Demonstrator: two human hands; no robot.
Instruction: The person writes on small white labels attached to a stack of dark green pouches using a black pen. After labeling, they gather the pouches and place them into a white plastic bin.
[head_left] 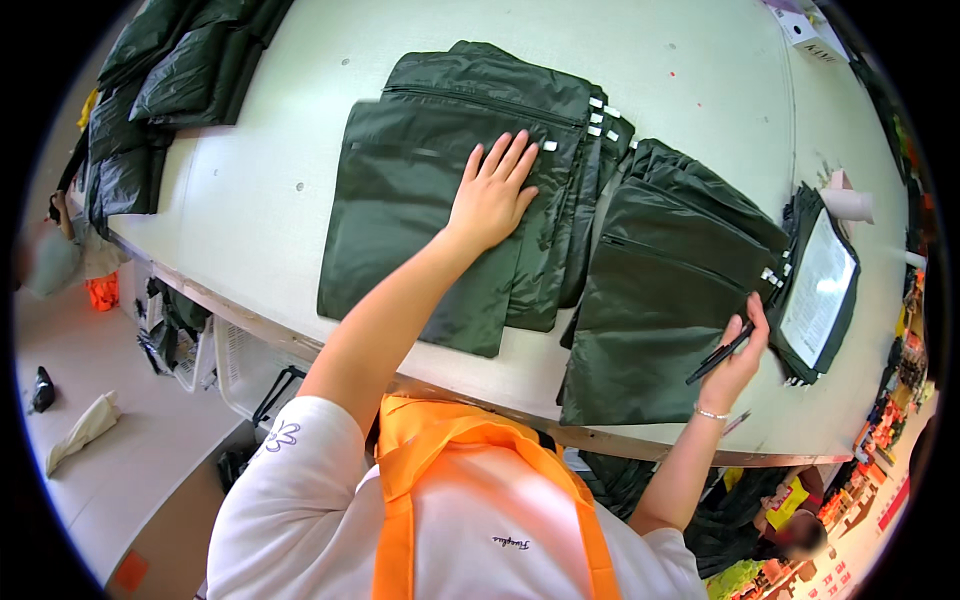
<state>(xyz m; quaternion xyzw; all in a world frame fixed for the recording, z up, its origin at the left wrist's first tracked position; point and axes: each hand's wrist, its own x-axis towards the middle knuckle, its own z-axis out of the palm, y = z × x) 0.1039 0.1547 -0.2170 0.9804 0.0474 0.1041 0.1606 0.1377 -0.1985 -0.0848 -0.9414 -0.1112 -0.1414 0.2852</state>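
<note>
My left hand (492, 195) lies flat with its fingers stretched out on a stack of dark green fabric panels (400, 230). A zipper line runs across the stack, and small white tags stick out at its right edge. In my right hand (738, 365) is a black pen (720, 353), slanting down to the left. That hand is over the lower right part of a second dark green stack (650, 320), which also has a zipper and white tags. Whether the hand touches the fabric I cannot tell.
A white table (270, 220) carries everything. Right of the second stack, a printed sheet in a clear sleeve (818, 290) lies on more green pieces, beside a white roll (848, 204). Bundled green fabric (185, 85) is piled far left. A white crate (245, 365) stands below the table's edge.
</note>
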